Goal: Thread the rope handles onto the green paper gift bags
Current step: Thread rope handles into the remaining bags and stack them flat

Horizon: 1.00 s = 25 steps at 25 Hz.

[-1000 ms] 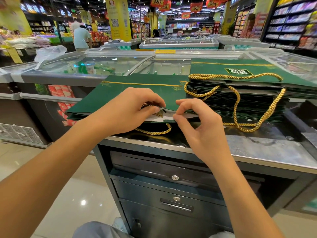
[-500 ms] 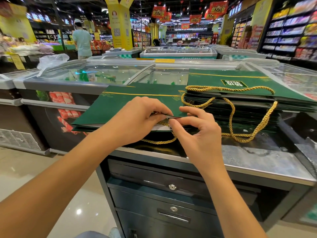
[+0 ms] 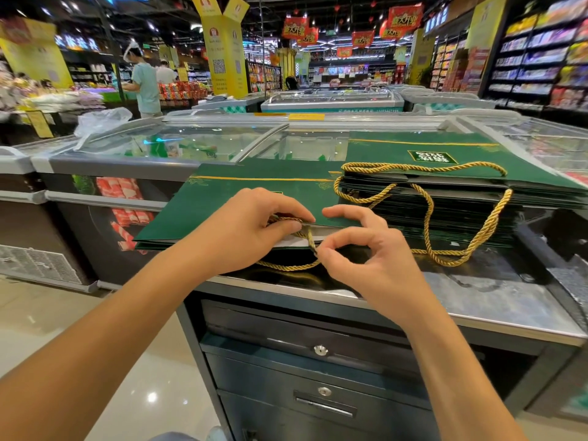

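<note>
A flat green paper gift bag [image 3: 222, 202] lies on the metal counter [image 3: 496, 300], its open edge toward me. My left hand [image 3: 251, 227] presses on that edge and pinches the bag where a gold rope handle [image 3: 286, 266] passes through. My right hand [image 3: 372, 262] pinches the rope's end just below the edge, between thumb and forefinger. The rope loops down under the bag onto the counter. To the right stands a stack of green bags [image 3: 445, 192] with gold rope handles [image 3: 477, 246] hanging off its front.
Glass-topped chest freezers [image 3: 197, 144] run behind the counter. Below the counter are locked metal drawers [image 3: 318, 351]. A person in a light shirt [image 3: 144, 84] stands far back left. Shelves of goods line the right side, and a white plastic bag [image 3: 101, 122] lies on a freezer.
My right hand has pulled the rope's end down and out from the bag's edge. My left hand has stayed on the edge. The camera has tilted up a little.
</note>
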Each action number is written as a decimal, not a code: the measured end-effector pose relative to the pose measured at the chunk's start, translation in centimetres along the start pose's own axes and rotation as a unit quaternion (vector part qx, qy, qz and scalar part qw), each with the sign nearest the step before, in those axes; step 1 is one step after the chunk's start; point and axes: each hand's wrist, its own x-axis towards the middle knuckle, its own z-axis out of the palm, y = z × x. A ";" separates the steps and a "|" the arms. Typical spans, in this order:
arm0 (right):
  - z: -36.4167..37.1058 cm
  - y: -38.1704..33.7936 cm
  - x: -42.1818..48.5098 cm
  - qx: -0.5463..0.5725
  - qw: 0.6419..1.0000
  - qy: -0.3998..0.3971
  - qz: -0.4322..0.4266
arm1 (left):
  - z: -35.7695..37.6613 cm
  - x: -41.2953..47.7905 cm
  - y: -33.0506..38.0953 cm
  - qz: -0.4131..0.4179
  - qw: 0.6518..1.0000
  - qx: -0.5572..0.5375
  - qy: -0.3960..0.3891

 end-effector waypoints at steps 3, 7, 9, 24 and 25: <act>-0.3 0.2 -0.1 0.038 0.998 -0.038 -0.010 | -0.5 -0.4 -0.2 -0.006 1.000 0.005 -0.009; 0.1 0.1 0.1 0.121 0.989 0.084 0.013 | -1.3 -0.9 -0.3 -0.007 1.000 0.018 -0.010; 0.4 0.1 0.3 0.075 0.988 0.133 0.020 | -2.5 -1.2 -0.8 -0.021 0.999 0.027 -0.015; 1.1 0.0 1.1 -0.044 0.993 0.044 0.097 | -7.5 -2.1 -1.5 -0.065 0.997 -0.035 0.009; 1.2 0.0 1.1 -0.042 0.993 0.049 0.095 | -7.9 -1.6 -1.4 -0.066 0.997 -0.029 0.019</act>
